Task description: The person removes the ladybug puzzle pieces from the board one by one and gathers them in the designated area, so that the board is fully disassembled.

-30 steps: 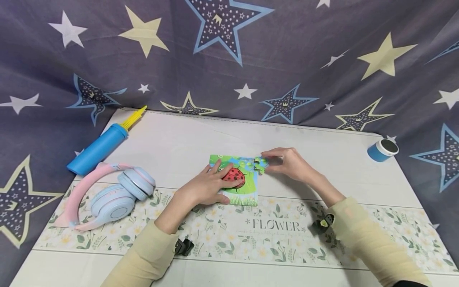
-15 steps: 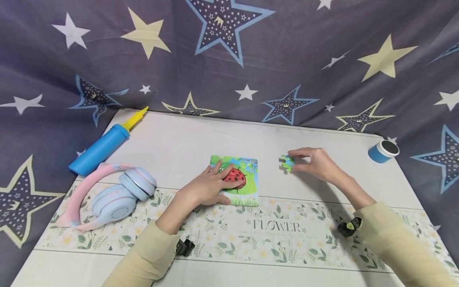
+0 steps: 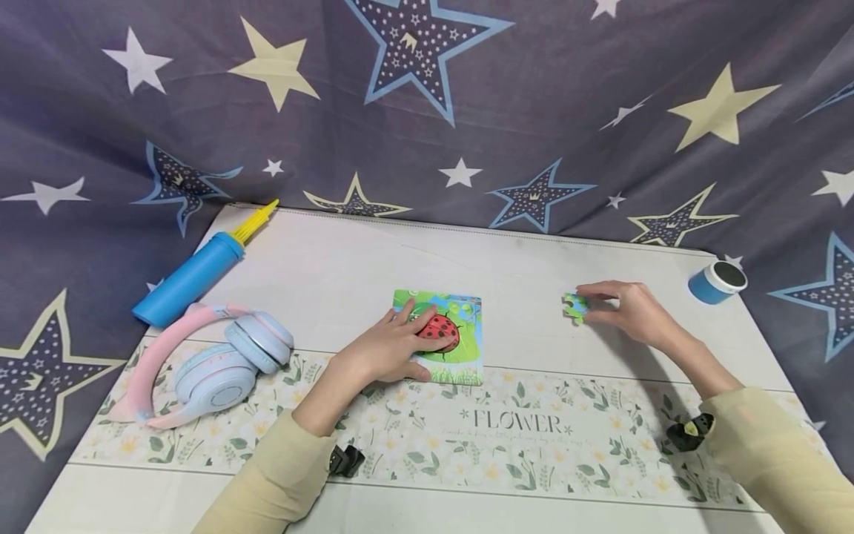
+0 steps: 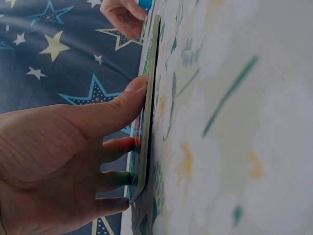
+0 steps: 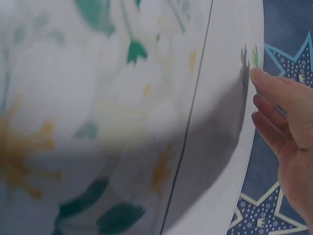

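Note:
A square ladybug jigsaw puzzle [image 3: 467,356] lies flat on the table in the middle of the head view. My left hand [image 3: 380,348] rests on its left part, fingers spread over the red ladybug. In the left wrist view, the fingertips press on the thin puzzle board [image 4: 145,147] from above, with the thumb at its near edge. Well to the right of the board, my right hand [image 3: 630,311] pinches a green and blue puzzle piece [image 3: 574,307] between thumb and fingers. The right wrist view has this piece edge-on, its shadow apart from it on the table.
Pink and blue headphones [image 3: 216,374] lie at the left, with a blue hand pump [image 3: 190,278] with a yellow nozzle behind them. A blue jar with a white rim [image 3: 717,282] stands far right. A star-patterned curtain [image 3: 373,148] hangs behind the table.
My right hand has moved right with the puzzle piece, from the puzzle's upper right corner to well beside it. The left hand has stayed on the puzzle.

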Action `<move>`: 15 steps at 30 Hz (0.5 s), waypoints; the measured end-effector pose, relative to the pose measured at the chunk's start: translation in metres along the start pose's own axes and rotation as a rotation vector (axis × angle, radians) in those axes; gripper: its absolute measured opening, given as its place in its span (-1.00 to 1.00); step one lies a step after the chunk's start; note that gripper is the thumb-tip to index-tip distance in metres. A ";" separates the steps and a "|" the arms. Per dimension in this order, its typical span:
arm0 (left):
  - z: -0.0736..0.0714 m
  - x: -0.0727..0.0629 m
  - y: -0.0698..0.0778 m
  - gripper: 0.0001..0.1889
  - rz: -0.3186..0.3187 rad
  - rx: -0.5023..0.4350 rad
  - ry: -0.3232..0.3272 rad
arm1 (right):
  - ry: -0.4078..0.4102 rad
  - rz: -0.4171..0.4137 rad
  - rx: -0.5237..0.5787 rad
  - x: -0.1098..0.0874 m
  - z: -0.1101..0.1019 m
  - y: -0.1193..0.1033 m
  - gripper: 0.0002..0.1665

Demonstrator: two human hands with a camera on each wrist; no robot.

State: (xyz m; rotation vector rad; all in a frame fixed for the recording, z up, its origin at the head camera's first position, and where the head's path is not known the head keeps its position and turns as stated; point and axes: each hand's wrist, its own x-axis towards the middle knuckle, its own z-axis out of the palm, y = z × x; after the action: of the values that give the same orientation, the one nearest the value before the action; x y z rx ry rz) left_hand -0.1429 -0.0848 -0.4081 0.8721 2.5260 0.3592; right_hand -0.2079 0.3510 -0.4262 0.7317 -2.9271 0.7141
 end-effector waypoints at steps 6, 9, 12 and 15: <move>0.000 -0.001 0.000 -0.30 -0.003 -0.003 0.005 | 0.012 0.000 -0.043 -0.007 -0.006 0.014 -0.44; 0.000 0.000 -0.001 -0.30 -0.006 0.003 0.009 | 0.024 -0.013 -0.065 -0.010 -0.010 0.021 -0.43; 0.000 0.000 0.000 -0.30 -0.010 0.003 0.010 | 0.029 -0.014 -0.080 -0.015 -0.014 0.026 -0.44; 0.000 -0.001 0.000 -0.30 -0.011 0.002 0.004 | 0.029 -0.005 -0.089 -0.019 -0.017 0.031 -0.44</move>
State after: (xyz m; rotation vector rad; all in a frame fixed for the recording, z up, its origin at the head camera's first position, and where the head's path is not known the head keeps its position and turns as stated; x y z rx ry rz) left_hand -0.1425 -0.0856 -0.4080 0.8582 2.5345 0.3553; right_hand -0.2061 0.3914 -0.4266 0.7138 -2.9084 0.5850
